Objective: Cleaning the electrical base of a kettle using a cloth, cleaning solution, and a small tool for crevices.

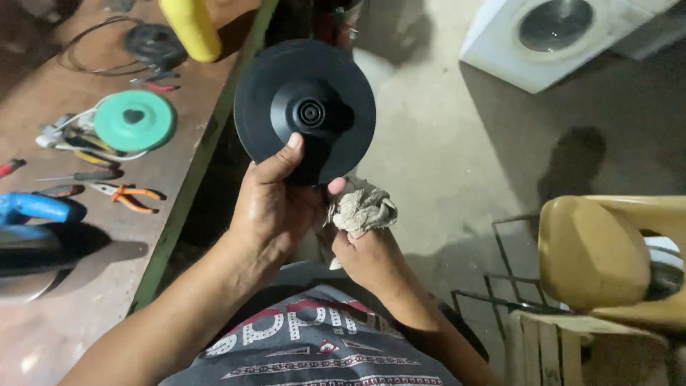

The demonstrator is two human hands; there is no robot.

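black round base disc (pixel 305 111) held up face-on over the floor beside the counter (pixel 86 286), left hand (pixel 275 207) clamped on its lower rim, right hand (pixel 368 254) just below-right, fist closed on a crumpled rag (pixel 362 207) touching that rim.

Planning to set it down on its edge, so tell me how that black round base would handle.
The black round base looks stiff: the left hand holds it by one edge without sag. Round rim, so likely rolls on edge. Probably light.
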